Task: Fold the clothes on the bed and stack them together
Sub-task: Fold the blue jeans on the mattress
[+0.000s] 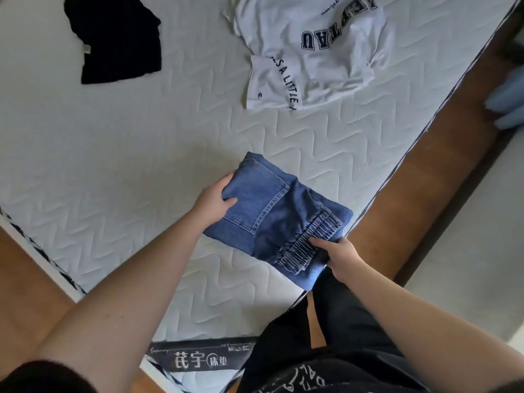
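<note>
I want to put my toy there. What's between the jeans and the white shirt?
Nothing: in the head view, only bare quilted mattress lies between the folded jeans and the white T-shirt.

On the white T-shirt, seen upside down: "UATA" in dark block letters, "S A LITTLE" along a folded strip. On the mattress edge label: "茂宇 床垫".

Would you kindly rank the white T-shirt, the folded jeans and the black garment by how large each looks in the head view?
1. White T-shirt, largest, partly cut off at the top edge.
2. Folded jeans, though nearer the camera.
3. Black garment, smallest, also cut off; close to the jeans, so unsure.
</note>
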